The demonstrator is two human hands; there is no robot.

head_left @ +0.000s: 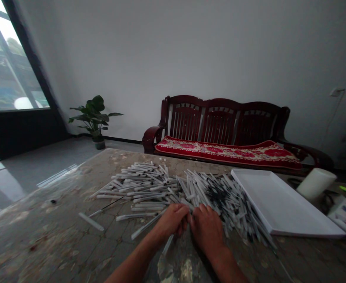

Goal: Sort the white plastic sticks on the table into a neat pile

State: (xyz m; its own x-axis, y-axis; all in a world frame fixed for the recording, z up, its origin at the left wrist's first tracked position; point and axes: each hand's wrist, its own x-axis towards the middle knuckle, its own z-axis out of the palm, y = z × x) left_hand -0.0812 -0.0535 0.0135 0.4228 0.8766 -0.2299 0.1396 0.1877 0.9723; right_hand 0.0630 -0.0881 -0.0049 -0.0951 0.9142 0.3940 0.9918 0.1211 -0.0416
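Note:
My left hand (174, 220) and my right hand (207, 228) meet over the near middle of the table, their fingers bent and closed against each other. Whatever they pinch is hidden between the fingertips. A slim translucent tube (167, 245) shows just below my left hand. Beyond it spreads a loose pile of whitish pen-like tubes (149, 195), many with dark ends. Close to my right hand lies a second heap of slim clear tubes (234, 208), with a cluster of black pieces (218, 194) among them. A single tube (91, 221) lies apart at the left.
A shallow white tray (293, 208) stands right of the heaps, with a white roll (316, 184) behind it. A small black piece (53, 201) lies on the patterned tabletop (57, 243). Past the table are a wooden bench (220, 122) and a potted plant (94, 120).

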